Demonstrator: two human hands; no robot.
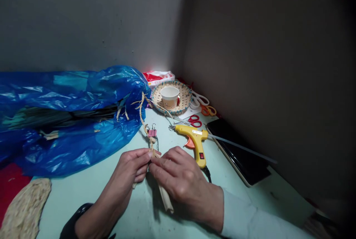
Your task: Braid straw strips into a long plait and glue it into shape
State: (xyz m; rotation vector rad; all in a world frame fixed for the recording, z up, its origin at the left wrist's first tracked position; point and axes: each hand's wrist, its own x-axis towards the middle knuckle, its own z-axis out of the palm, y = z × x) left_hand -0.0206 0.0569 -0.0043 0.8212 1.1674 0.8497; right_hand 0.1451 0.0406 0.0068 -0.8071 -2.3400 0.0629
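Observation:
A plaited cord of dried straw-coloured leaf (pixel 142 118) runs from the blue bag's edge down to my fingers. My left hand (pixel 130 168) pinches the cord's near end between thumb and fingers. Against it, my right hand (pixel 180 177) is closed on the same strands, its fingertips touching the left ones. A wide loose strip (pixel 165 196) of the leaf hangs below, under the right palm. Just beyond my fingers, a pink binder clip (pixel 152 133) sits beside the cord. The exact crossing of the strands is hidden by my fingers.
A yellow glue gun (pixel 196 138) with a glue stick lies right of my hands, near a black tablet-like device (pixel 241 150). Behind are red scissors (pixel 194 121) and a woven basket (pixel 185 98) holding a paper cup (pixel 170 96). A blue plastic bag (pixel 111 150) covers the left; a braided mat (pixel 25 209) lies nearer.

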